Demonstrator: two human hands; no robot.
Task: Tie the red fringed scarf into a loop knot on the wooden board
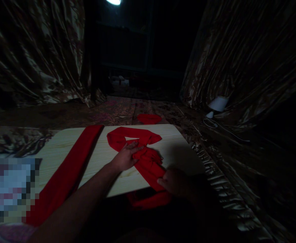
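A pale wooden board point(62, 148) lies on a patterned floor covering. On it a red cloth strip point(138, 138) is looped and bunched near the board's middle. My left hand point(125, 157) lies flat on the bunched part, fingers stretched out. My right hand point(174, 182) is in shadow at the board's near edge, fingers closed on the tail of the same red strip. A second long red strip point(69, 172) runs diagonally across the board's left side, untouched.
A small red piece of cloth point(149, 118) lies on the floor beyond the board. A white lamp point(217, 104) with a cable stands at the right by shiny curtains. The room is dark; a light shines overhead.
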